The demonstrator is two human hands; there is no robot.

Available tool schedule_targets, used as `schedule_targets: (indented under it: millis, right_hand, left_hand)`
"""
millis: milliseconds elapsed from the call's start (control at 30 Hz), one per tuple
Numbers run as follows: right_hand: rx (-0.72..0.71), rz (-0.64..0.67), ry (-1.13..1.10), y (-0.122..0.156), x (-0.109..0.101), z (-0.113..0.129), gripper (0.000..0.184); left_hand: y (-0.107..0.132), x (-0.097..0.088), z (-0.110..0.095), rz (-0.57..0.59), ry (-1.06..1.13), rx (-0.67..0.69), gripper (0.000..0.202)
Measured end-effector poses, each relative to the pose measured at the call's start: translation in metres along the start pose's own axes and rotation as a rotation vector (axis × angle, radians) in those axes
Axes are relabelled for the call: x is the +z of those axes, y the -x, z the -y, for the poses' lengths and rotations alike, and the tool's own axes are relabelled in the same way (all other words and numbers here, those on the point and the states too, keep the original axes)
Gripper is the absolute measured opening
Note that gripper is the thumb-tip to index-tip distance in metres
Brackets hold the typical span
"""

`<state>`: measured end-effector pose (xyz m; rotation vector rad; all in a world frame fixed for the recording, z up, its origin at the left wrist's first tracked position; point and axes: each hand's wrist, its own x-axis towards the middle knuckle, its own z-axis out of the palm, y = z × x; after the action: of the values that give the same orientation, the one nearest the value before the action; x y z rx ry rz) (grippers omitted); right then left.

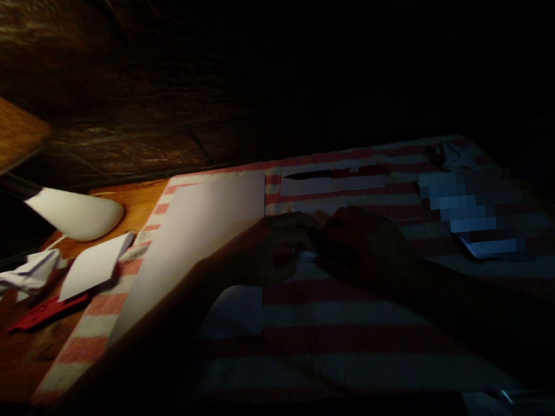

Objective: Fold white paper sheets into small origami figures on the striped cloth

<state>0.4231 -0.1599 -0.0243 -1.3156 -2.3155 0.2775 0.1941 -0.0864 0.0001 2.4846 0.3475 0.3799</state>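
My left hand (276,247) and my right hand (368,245) meet over the striped cloth, fingers curled and close together. A small white piece of paper (305,255) shows between them, pinched by both; most of it is hidden by fingers and shadow. Under my left forearm lies a large white sheet (201,221). A smaller white paper (240,308) sits just below my left hand. Beyond the hands, a knife (333,173) with a dark blade and red handle rests on a white paper strip (328,185).
A red-and-white striped cloth (318,343) covers the table. At left stand a white lamp base (81,213), crumpled paper (30,271), a curved white sheet (95,266) and a red object (48,312). A blurred-out phone-like device (472,217) lies at right. The dark wall rises behind.
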Motion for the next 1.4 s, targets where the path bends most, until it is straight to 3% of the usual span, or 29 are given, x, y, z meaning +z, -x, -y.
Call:
schedule_targets:
  millis: [733,933,1033,1267,1400]
  right_hand:
    - [-0.019,0.004,0.029,0.000,0.001,-0.001,0.021]
    - [-0.044,-0.028,0.011,-0.001,0.003,-0.003,0.018]
    - [-0.073,-0.021,-0.039,-0.001,0.000,-0.009,0.017]
    - [-0.254,0.132,-0.290,0.002,-0.019,-0.035,0.020]
    - [-0.233,0.117,-0.290,0.001,-0.019,-0.037,0.014]
  left_hand:
    - [-0.001,-0.004,0.004,0.002,0.013,0.093,0.044]
    - [0.000,0.001,0.008,-0.013,0.005,0.115,0.019]
    - [0.001,0.004,0.010,-0.027,-0.047,0.103,0.020]
    - [0.001,0.011,0.005,-0.034,-0.190,0.032,0.024]
    - [-0.002,0.018,0.003,-0.072,-0.245,0.041,0.029]
